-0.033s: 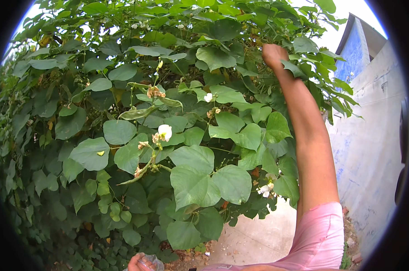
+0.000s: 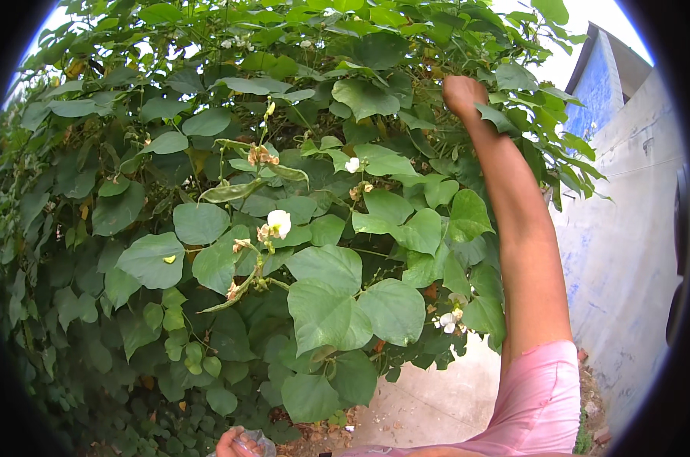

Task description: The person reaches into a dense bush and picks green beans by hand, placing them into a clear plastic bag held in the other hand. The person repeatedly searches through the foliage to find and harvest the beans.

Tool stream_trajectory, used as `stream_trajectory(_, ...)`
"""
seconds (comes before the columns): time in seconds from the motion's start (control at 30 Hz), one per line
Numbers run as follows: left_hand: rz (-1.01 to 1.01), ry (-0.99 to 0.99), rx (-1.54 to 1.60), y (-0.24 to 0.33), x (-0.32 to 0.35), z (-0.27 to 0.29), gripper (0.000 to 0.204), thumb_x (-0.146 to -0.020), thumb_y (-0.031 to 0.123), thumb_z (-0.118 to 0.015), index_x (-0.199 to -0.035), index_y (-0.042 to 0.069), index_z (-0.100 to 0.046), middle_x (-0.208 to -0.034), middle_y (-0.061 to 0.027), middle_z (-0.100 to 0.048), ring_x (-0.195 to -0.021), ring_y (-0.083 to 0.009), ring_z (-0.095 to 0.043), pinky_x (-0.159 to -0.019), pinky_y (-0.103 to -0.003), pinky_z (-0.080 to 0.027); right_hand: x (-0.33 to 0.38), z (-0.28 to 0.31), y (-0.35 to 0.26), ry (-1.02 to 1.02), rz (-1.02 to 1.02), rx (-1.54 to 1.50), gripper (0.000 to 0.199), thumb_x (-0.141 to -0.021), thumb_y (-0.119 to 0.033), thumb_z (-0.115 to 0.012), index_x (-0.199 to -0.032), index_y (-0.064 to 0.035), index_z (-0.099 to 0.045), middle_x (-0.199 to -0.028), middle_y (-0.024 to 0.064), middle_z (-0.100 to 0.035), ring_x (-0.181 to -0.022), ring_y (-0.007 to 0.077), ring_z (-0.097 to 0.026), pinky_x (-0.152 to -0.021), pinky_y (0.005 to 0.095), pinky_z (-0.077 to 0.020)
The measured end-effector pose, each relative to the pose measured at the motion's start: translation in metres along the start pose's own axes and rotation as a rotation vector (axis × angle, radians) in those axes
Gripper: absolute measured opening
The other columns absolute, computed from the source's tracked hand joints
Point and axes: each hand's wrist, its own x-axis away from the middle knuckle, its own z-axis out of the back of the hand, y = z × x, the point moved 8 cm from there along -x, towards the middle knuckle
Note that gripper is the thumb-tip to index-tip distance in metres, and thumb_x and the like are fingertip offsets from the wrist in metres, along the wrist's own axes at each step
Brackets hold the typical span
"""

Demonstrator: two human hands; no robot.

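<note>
A tall climbing bean plant [image 2: 329, 312] with broad green leaves fills most of the view. High up on its right side, my right hand [image 2: 464, 94] reaches in among the leaves. Its fingers look curled, but their tips and whatever they grip are hidden by foliage. At the bottom edge, my left hand [image 2: 233, 443] is closed on a crumpled clear plastic bag [image 2: 262, 443], only partly in view. Flat green bean pods hang left of centre, one pod [image 2: 232, 191] above another pod [image 2: 229, 302]. A white flower [image 2: 278, 223] opens between them.
To the right rises a pale wall [image 2: 626, 221] with blue patches, and behind it a blue building [image 2: 597, 84]. A concrete slab [image 2: 436, 392] lies below the vines. Rubble and broken brick [image 2: 594, 411] line the wall's foot.
</note>
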Motion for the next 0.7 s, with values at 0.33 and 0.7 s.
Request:
stream_trajectory(0.33,0.026,-0.046,-0.007,-0.001,-0.021,0.022,0.014,-0.086,0.024,-0.056,-0.09,0.012,-0.061,-0.07,-0.0043,-0.06,-0.069,-0.0204,-0.057,-0.06,-0.032,-0.047,0.009,-0.025,0.005,0.148,0.085,0.097,0.023,-0.077,-0.01,-0.053,-0.099,-0.009,-0.058,-0.1,0.0168,-0.057,-0.087,0.034,-0.063,-0.071,0.045,-0.0513)
stream_trajectory(0.7,0.099,-0.096,0.015,-0.007,-0.035,0.033,0.013,-0.084,0.024,-0.057,-0.083,0.013,-0.063,-0.071,-0.0034,-0.062,-0.071,-0.0215,-0.059,-0.064,-0.035,-0.049,0.015,-0.036,0.002,0.504,0.074,0.346,0.01,-0.077,-0.015,-0.056,-0.087,-0.0128,-0.054,-0.076,0.0067,-0.061,-0.057,0.0207,-0.065,-0.046,0.0372,-0.0498)
